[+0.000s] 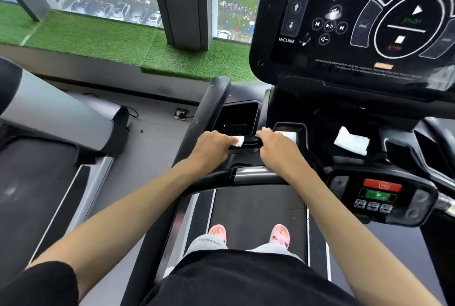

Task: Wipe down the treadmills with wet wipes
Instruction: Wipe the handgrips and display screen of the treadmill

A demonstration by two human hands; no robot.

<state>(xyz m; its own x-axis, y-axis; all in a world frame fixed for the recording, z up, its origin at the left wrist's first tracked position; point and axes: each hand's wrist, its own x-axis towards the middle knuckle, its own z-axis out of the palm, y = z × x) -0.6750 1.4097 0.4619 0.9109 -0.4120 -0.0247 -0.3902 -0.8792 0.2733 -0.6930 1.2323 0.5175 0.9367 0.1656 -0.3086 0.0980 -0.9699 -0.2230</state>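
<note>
I stand on a black treadmill [258, 209] facing its console [357, 22]. My left hand [211, 145] grips a small white wet wipe [238, 141] against a black ledge just below the left cup holder [236, 118]. My right hand [275, 144] curls over the same ledge, with a white wipe [289, 135] showing under its fingers. Another folded white wipe [351, 140] lies loose in the console tray to the right.
A control pad with red and green buttons [380, 192] sits on the right handrail. A second treadmill [44, 170] stands to the left across a grey floor gap. Green turf [110, 42] and windows lie ahead.
</note>
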